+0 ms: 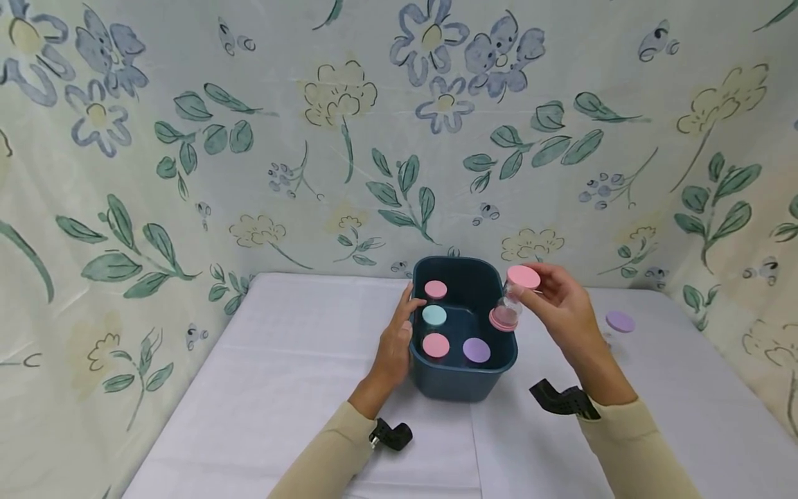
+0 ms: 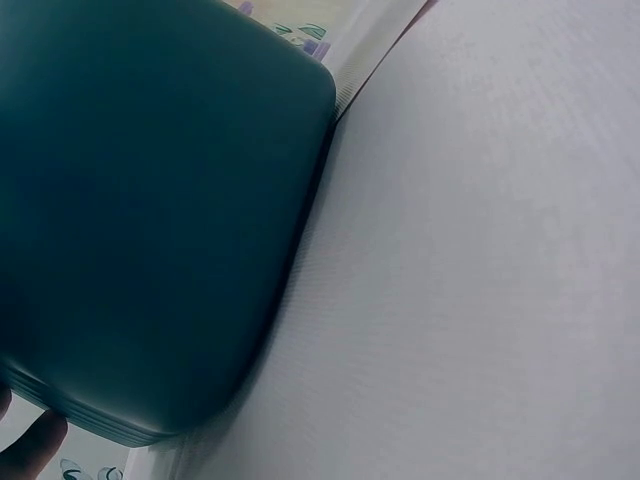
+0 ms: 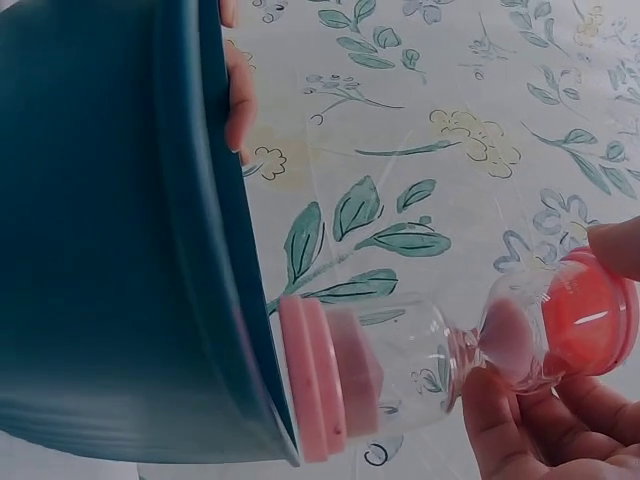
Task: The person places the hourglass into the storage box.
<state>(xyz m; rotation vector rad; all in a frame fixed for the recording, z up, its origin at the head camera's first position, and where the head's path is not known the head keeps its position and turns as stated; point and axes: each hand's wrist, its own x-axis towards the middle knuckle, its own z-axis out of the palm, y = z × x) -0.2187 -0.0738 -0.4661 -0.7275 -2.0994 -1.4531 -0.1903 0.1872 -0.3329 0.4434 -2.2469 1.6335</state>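
Observation:
A dark blue plastic bin [image 1: 464,384] stands on the table. My left hand [image 1: 393,350] holds its left rim, some fingers reaching over the edge. In the left wrist view, fingertips [image 2: 45,435] show at the bin's rim. My right hand [image 1: 561,308] pinches a sandglass [image 3: 415,365] with pink caps and pink sand, near its upper cap. It tilts over the bin's right rim, its lower cap right at the edge. Inside the bin stand several more capped pieces: a pink cap [image 1: 436,289], a teal cap [image 1: 434,316], another pink cap [image 1: 436,345] and a purple cap [image 1: 476,350].
A clear piece with a purple cap [image 1: 620,321] stands on the table to the right, behind my right wrist. White cloth [image 1: 299,360] covers the table. A floral curtain [image 1: 349,159] hangs just behind the bin and along both sides.

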